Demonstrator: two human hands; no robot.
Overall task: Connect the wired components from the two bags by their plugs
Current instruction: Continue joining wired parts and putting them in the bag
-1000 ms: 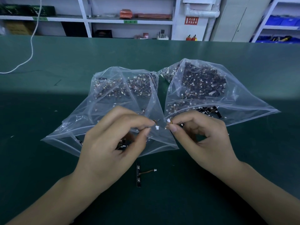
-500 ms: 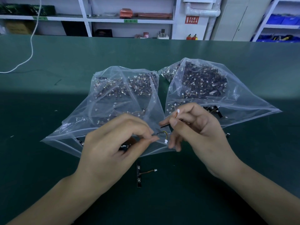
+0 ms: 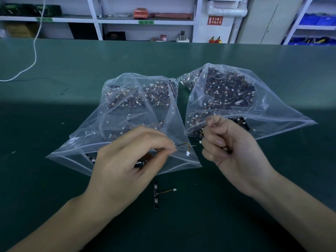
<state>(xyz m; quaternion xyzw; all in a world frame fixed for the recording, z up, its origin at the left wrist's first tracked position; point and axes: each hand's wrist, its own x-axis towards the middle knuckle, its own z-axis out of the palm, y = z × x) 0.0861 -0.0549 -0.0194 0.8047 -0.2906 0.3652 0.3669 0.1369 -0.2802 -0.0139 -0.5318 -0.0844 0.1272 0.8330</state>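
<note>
1. Green bench mat (image 3: 54, 124) fills most of the view, with white shelving (image 3: 94, 19) along the back wall at 12 o'clock and a white cord (image 3: 34, 51) trailing down at 10 o'clock.
2. Compared with half a second back, the hands have drifted apart: the right hand (image 3: 234, 148) now sits at about 3 o'clock of the left hand (image 3: 127, 160), with a clear gap between them, so the plugs aren't meeting.
3. Left fingers are pinching a wired component (image 3: 183, 147); its white plug (image 3: 187, 153) dangles free just off the fingertips, over the left bag's mouth.
4. Right fingers are curled in around a small dark component (image 3: 227, 150), thumb raised.
5. Left bag (image 3: 127, 110) and right bag (image 3: 227, 99) lie side by side, nearly touching at 12 o'clock, both full of parts.
6. One spare board with a wire (image 3: 156, 195) lies on the mat at 6 o'clock, between the wrists.
7. Open mat all round the bags' outer edges.
</note>
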